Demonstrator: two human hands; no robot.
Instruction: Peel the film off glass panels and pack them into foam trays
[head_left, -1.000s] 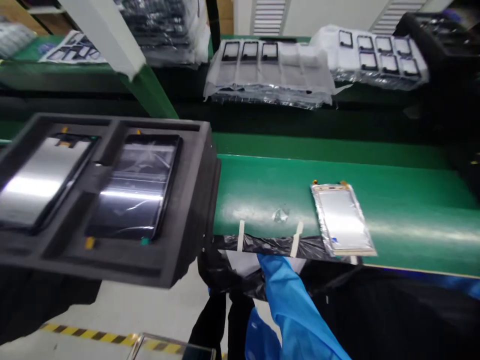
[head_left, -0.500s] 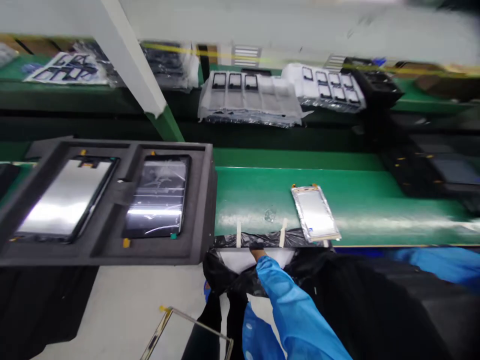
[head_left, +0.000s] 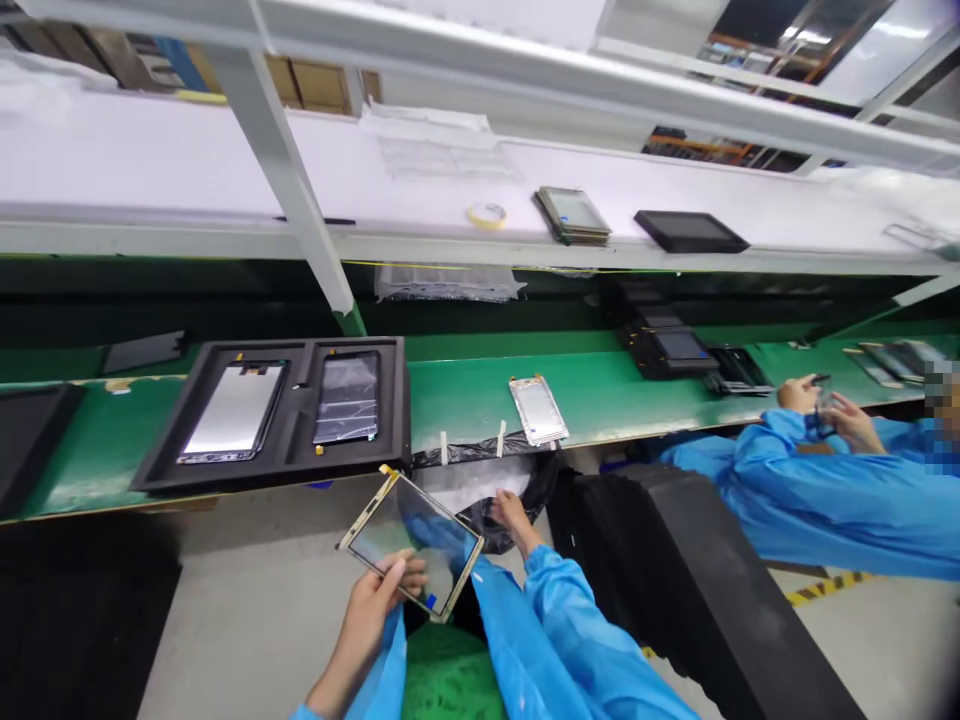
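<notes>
My left hand (head_left: 373, 609) grips a clear rectangular touch-screen panel (head_left: 411, 545) with gold-coloured edges, holding it up by its lower edge in front of me. My right hand (head_left: 510, 517) reaches down to the rim of a black plastic bag (head_left: 501, 525) taped under the green bench edge, with a white lining showing inside. The fingers touch the bag and hold nothing I can see. A foil-covered panel (head_left: 538, 410) lies on the green bench (head_left: 457, 400) above that hand.
To the left stands a black foam tray (head_left: 300, 400) holding two display panels. A co-worker's hands (head_left: 825, 405) handle a small item at the right. A black foam block (head_left: 675, 580) stands on the floor. A white shelf (head_left: 375, 170) overhead carries tape, stacked panels and a black tablet.
My view has tilted up and widened. The glass panel has risen from the bottom of the picture into my left hand's raised grip. My right hand has moved lower on the bag.
</notes>
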